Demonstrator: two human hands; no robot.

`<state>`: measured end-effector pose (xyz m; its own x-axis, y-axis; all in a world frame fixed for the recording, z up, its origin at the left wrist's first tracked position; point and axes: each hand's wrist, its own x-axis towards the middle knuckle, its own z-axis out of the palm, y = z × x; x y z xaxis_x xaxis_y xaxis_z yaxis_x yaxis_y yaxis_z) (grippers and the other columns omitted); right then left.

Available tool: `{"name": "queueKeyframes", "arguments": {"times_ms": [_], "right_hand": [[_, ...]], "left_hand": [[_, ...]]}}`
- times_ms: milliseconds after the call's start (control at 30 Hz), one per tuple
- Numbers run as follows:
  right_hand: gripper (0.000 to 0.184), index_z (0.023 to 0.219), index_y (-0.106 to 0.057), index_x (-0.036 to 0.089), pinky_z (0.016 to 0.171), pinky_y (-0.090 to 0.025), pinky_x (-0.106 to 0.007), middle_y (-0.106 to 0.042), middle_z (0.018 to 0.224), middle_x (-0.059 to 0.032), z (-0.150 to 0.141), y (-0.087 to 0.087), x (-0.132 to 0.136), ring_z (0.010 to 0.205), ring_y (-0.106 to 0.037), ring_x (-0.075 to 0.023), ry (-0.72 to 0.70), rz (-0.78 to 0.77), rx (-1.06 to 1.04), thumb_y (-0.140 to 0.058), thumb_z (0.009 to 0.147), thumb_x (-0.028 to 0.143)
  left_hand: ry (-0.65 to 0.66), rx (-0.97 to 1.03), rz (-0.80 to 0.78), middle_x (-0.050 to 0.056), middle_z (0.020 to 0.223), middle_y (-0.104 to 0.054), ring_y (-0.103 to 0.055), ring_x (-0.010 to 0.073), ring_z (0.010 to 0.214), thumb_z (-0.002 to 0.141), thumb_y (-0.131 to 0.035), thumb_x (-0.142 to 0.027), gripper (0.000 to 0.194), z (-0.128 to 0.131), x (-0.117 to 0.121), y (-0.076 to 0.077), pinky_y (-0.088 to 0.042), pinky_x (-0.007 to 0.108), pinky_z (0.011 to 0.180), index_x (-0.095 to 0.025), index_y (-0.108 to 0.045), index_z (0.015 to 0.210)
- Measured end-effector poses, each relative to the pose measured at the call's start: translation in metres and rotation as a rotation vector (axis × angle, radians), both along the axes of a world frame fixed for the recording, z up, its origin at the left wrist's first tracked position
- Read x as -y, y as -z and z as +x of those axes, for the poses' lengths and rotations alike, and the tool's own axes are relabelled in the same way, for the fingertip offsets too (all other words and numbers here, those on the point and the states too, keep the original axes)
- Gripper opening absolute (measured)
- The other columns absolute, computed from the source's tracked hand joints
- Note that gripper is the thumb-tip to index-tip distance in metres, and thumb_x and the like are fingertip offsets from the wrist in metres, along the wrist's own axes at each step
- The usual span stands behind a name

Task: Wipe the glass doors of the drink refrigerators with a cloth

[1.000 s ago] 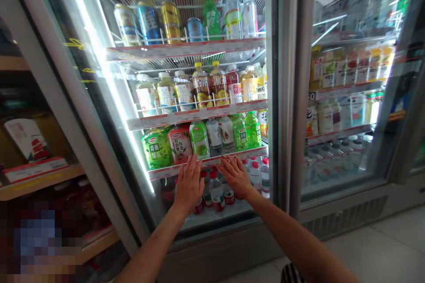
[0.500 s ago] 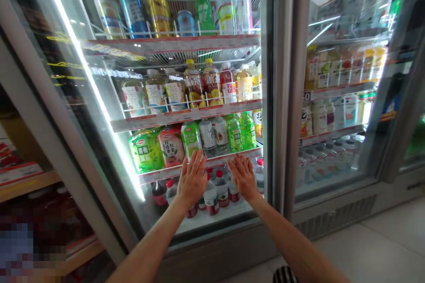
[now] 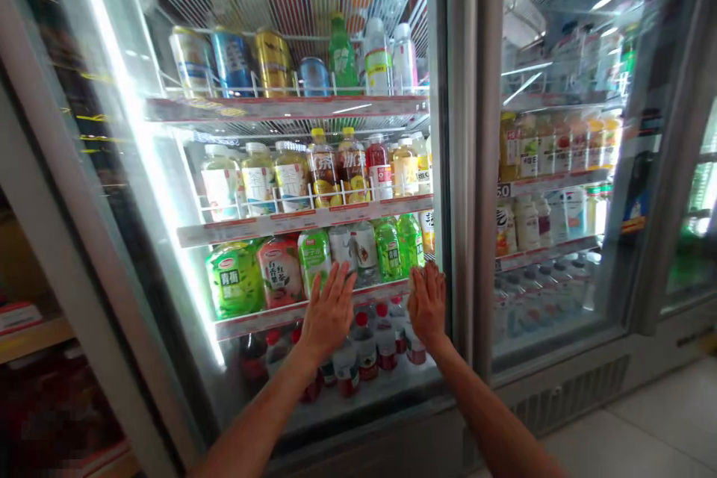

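Observation:
My left hand (image 3: 330, 314) and my right hand (image 3: 426, 305) lie flat with spread fingers against the glass door (image 3: 252, 127) of a lit drinks cooler. Both hold nothing. My right hand is close to the door's metal frame (image 3: 441, 164). Just behind the glass at hand height runs a shelf edge (image 3: 269, 314) with a red-and-white price strip, carrying a green tea bottle (image 3: 234, 280) and a pink-labelled bottle (image 3: 281, 272). Red-capped bottles (image 3: 364, 347) stand below my hands.
Higher shelves hold cans and bottles (image 3: 274, 172). A second glass cooler door (image 3: 554, 164) stands to the right, and a wooden shelf (image 3: 33, 340) with blurred goods stands to the left. Pale floor tiles (image 3: 644, 418) show at lower right.
My hands have spread farther apart, with the right one moving rightward toward the door frame. The view has shifted, so the cooler sits lower and farther left.

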<state>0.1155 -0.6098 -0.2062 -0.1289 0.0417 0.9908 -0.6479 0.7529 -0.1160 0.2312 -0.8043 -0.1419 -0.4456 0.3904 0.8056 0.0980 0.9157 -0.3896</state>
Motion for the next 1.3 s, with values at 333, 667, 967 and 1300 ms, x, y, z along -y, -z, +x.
{"name": "queueKeyframes", "arguments": {"times_ms": [333,667,967,1300], "right_hand": [[0.051,0.136,-0.035,0.016,0.105,-0.028,-0.055,-0.033,0.142,-0.0154,-0.022,-0.096,0.016,0.134,-0.025,-0.0261,0.042,-0.443,-0.069,-0.033,0.085,0.018],[0.047,0.129,-0.045,0.023,0.107,-0.026,-0.048,-0.038,0.14,-0.0088,-0.002,-0.099,0.018,0.134,-0.026,-0.0223,-0.076,0.058,-0.152,-0.04,0.082,0.017],[0.048,0.131,-0.043,0.021,0.109,-0.023,-0.047,-0.036,0.142,-0.0084,0.023,-0.137,0.078,0.136,-0.02,-0.0226,-0.108,0.024,-0.176,-0.038,0.083,0.02],[0.047,0.13,-0.044,0.018,0.105,-0.028,-0.051,-0.035,0.142,-0.013,-0.024,-0.156,0.006,0.133,-0.028,-0.0236,0.04,-0.321,-0.104,-0.035,0.084,0.02]], "left_hand": [[-0.029,-0.095,0.014,0.013,0.142,-0.033,-0.014,0.024,0.137,0.083,-0.045,-0.02,0.049,0.004,0.02,-0.045,-0.015,0.048,0.111,-0.014,-0.04,0.131],[-0.001,-0.141,0.094,0.011,0.143,-0.032,-0.018,0.0218,0.136,0.084,-0.046,-0.023,0.055,0.012,0.044,-0.055,-0.012,0.045,0.112,-0.018,-0.032,0.137],[-0.027,-0.237,0.129,0.012,0.144,-0.028,-0.017,0.0225,0.136,0.084,-0.046,-0.024,0.06,0.017,0.072,-0.075,-0.012,0.045,0.112,-0.018,-0.026,0.139],[-0.019,-0.293,0.099,0.012,0.143,-0.032,-0.02,0.023,0.136,0.083,-0.047,-0.024,0.06,0.01,0.079,-0.076,-0.013,0.047,0.111,-0.019,-0.027,0.139]]}}
